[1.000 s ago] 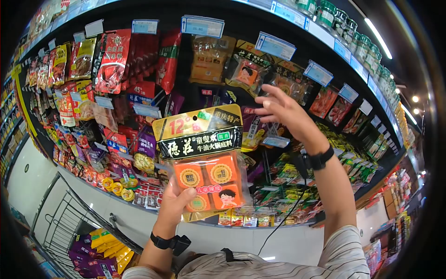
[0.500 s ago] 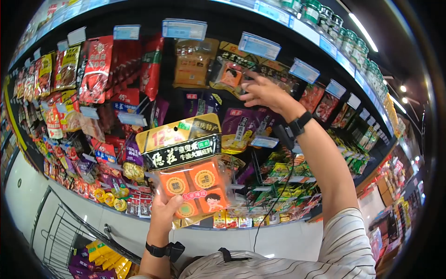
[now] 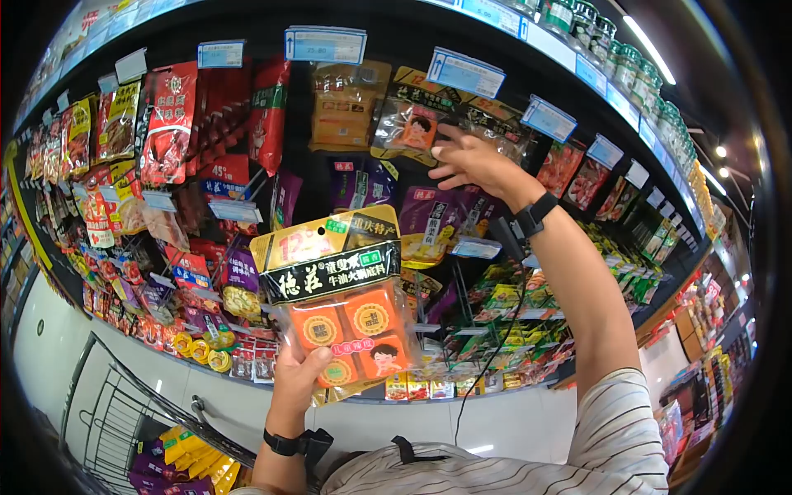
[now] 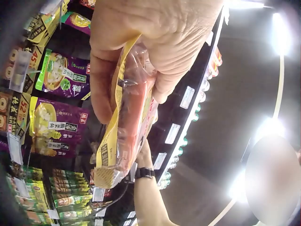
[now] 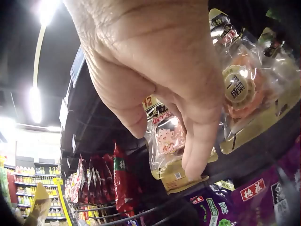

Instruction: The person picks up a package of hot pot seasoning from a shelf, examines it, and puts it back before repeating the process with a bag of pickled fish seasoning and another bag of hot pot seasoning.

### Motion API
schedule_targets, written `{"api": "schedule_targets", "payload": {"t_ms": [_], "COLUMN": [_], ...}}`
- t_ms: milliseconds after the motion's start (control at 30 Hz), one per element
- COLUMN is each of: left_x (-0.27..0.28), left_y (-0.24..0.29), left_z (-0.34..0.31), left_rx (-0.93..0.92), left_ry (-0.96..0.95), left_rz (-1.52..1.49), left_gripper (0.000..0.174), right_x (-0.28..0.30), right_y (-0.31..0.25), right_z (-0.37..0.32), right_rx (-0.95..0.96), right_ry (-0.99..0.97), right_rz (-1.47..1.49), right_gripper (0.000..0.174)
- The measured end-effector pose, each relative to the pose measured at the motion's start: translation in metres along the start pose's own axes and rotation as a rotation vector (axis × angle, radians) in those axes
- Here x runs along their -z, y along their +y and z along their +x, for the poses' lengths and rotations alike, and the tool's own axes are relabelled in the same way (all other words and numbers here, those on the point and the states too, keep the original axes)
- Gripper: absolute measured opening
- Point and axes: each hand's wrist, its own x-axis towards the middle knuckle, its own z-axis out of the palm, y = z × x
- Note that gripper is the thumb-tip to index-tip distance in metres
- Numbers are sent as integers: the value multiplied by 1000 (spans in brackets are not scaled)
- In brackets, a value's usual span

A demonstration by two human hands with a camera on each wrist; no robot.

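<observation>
My left hand (image 3: 297, 381) holds a pack of hotpot base (image 3: 342, 272) by its lower left corner, thumb on the front and fingers behind. The pack has a gold and black header and a clear window with orange blocks. The left wrist view shows this pack (image 4: 134, 108) edge-on between thumb and fingers. My right hand (image 3: 477, 161) is raised at a similar pack (image 3: 417, 128) hanging on the rack, fingers loosely extended. In the right wrist view the fingers (image 5: 200, 141) overlap that hanging pack (image 5: 164, 136), with the thumb apart from them.
Purple pouches (image 3: 425, 223) hang below the right hand, and red pouches (image 3: 169, 124) to the left. Price tags (image 3: 466, 73) stick out above the packs. Glass jars (image 3: 631, 70) line the upper shelf. A shopping cart (image 3: 107, 412) with yellow and purple packs stands at lower left.
The right hand has come down and left toward the hanging orange-window pack. The left hand keeps the hotpot base pack, which has shifted left in view along with the shelf.
</observation>
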Motion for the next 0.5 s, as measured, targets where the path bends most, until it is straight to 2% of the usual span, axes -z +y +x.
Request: {"api": "schedule_targets", "payload": {"t_ms": [300, 500], "left_x": [5, 0], "left_y": [1, 10], "left_z": [-5, -6], "left_rx": [-18, -23], "left_ry": [1, 6], "left_rz": [28, 48], "left_gripper": [67, 67], "right_x": [-7, -44], "right_y": [-14, -22], "right_z": [-24, -74], "right_rx": [12, 110], "right_ry": [3, -88], "right_rz": [-60, -22], "right_gripper": [74, 64]}}
